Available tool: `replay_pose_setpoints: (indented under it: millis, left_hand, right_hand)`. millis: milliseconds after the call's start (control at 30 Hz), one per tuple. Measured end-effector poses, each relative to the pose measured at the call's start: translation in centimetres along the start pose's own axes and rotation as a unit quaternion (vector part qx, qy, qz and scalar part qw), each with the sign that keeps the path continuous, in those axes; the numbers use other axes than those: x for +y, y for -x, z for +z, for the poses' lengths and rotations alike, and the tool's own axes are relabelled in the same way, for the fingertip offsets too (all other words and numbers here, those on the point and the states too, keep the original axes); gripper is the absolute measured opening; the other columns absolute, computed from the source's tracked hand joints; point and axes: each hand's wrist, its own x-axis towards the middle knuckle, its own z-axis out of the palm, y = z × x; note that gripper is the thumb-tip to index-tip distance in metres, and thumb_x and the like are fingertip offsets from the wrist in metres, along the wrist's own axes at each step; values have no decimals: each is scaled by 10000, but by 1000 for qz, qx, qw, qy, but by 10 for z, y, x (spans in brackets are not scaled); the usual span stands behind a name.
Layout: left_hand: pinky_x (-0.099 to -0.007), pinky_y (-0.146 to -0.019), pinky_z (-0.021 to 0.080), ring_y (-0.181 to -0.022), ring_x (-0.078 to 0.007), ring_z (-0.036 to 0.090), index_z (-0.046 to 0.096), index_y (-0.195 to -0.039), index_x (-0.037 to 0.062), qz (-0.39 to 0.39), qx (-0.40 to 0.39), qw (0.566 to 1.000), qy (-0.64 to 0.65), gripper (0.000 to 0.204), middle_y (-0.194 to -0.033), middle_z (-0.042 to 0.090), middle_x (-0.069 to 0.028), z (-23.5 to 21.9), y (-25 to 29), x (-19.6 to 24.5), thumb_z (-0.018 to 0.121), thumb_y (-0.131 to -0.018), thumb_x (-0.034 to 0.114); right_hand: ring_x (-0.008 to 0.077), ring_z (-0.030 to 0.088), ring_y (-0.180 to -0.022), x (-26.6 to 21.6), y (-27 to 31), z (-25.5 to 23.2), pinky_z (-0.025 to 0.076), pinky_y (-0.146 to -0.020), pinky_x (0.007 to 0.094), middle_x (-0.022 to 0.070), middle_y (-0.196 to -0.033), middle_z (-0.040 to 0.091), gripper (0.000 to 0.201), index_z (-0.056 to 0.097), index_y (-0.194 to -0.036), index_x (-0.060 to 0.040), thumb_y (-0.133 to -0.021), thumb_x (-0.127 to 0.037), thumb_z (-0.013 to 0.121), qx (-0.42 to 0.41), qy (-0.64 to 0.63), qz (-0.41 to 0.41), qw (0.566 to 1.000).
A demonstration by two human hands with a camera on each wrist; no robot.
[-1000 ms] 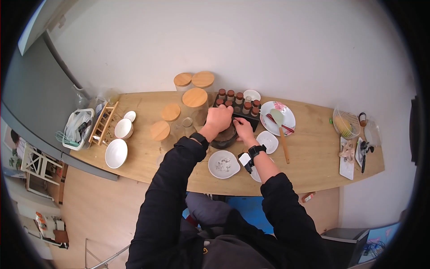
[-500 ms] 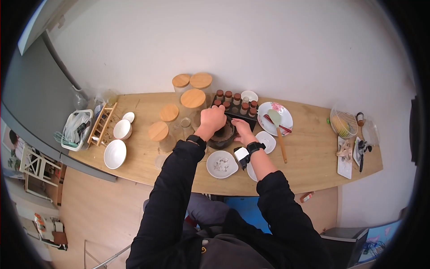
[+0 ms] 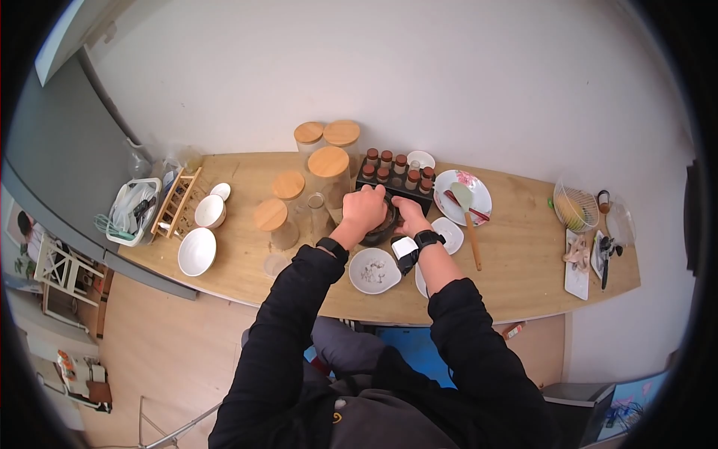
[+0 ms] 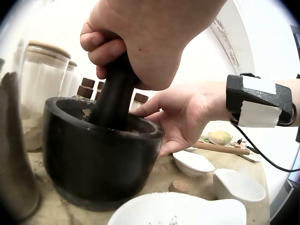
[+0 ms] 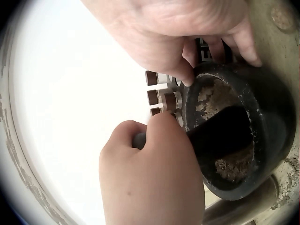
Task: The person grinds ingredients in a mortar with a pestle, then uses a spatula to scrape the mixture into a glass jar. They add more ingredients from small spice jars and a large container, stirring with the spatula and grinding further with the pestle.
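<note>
My left hand (image 3: pixel 362 210) grips the black pestle (image 4: pixel 111 101) from above, fingers curled around its upper end. The pestle leans inside a black mortar (image 4: pixel 101 161), its lower end down among coarse brown bits (image 5: pixel 234 168) that cling to the inner wall. My right hand (image 3: pixel 408 217) holds the mortar's far right side, the thumb at the rim and the other fingers spread along the outside. Close in front of the mortar stands a white spouted bowl (image 3: pixel 390 280) with pale fragments in it.
Behind the mortar is a black rack of spice jars (image 3: pixel 412 179). Glass jars with wooden lids (image 3: pixel 329 162) stand to the left. On the right are a small white dish (image 3: pixel 453 238) and a flowered plate (image 3: pixel 479 196) with a spatula (image 3: pixel 473 232) across it.
My left hand has shifted slightly over the mortar, with the pestle still in its grip. The right hand stays at the mortar's side. The head view has moved a little.
</note>
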Motion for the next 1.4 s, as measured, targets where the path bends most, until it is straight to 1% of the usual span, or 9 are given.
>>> replay_pose_setpoints:
  millis: [167, 333, 467, 567, 800, 900, 1200, 1300, 1400]
  left_hand:
    - [-445, -566, 510, -669, -335, 642, 547, -876, 72, 27, -6, 1000, 10, 192, -801, 612, -151, -2, 5, 5, 543, -803, 249]
    - [-462, -608, 515, -701, -340, 648, 545, -883, 69, -55, 8, 998, -9, 189, -817, 628, -166, 8, -27, -16, 507, -833, 247]
    - [-454, -619, 520, -736, -331, 664, 545, -915, 55, -71, -29, 997, -27, 200, -840, 642, -163, -2, -17, -27, 516, -827, 232]
    - [-452, -623, 521, -731, -331, 661, 542, -902, 56, -85, -60, 994, -16, 199, -836, 639, -167, -8, -5, -25, 519, -825, 238]
    - [-440, -606, 521, -713, -339, 653, 540, -900, 63, -34, 41, 997, 51, 192, -812, 625, -163, 4, -5, -5, 528, -826, 240]
    - [-440, -595, 519, -696, -335, 650, 540, -896, 69, -74, 24, 997, 23, 182, -811, 618, -151, 5, -5, -19, 540, -821, 235]
    - [-446, -560, 504, -651, -338, 638, 521, -875, 67, 29, -4, 1000, -5, 176, -799, 605, -147, -5, 6, -2, 542, -820, 233]
    - [-441, -564, 507, -650, -334, 640, 525, -866, 63, 61, -5, 998, 8, 176, -777, 605, -142, 0, -2, 0, 545, -811, 230]
    - [-427, -571, 515, -692, -313, 658, 563, -877, 69, 23, 5, 999, -35, 162, -794, 628, -138, 4, -16, -5, 539, -802, 211]
  right_hand:
    - [259, 600, -938, 5, -7, 0, 470, -770, 545, 60, -1035, 614, 233, 591, -1127, -153, -901, -192, 549, 11, 15, -3, 1000]
    - [271, 594, -932, 11, -10, 1, 476, -769, 516, 62, -1031, 615, 240, 589, -1137, -160, -905, -214, 555, 17, 40, -37, 998]
    - [340, 534, -1098, 8, -11, -3, 357, -866, 684, 88, -1191, 585, 263, 622, -1134, -146, -883, -222, 597, -7, 24, -23, 999]
    - [302, 577, -990, 6, -6, -2, 424, -844, 580, 74, -1087, 598, 303, 557, -1201, -175, -907, -249, 568, -1, 71, -29, 997]
    - [317, 544, -1051, 11, -11, -1, 408, -851, 621, 59, -1132, 580, 314, 564, -1208, -164, -907, -252, 571, 1, 60, -48, 997]
    - [317, 530, -1069, 10, -5, 0, 410, -853, 620, 63, -1137, 573, 324, 558, -1216, -164, -906, -257, 572, 13, 88, -64, 994]
    - [326, 541, -1075, 11, -11, -4, 438, -804, 627, 66, -1181, 579, 315, 588, -1181, -150, -895, -282, 578, -1, 88, -48, 995]
    - [245, 582, -789, 15, -18, -5, 482, -654, 494, 36, -991, 588, 281, 564, -1174, -166, -909, -258, 554, -5, 96, -67, 993]
    - [241, 581, -801, 10, -9, -5, 484, -650, 493, 39, -982, 588, 292, 561, -1187, -164, -913, -262, 550, -3, 107, -62, 992]
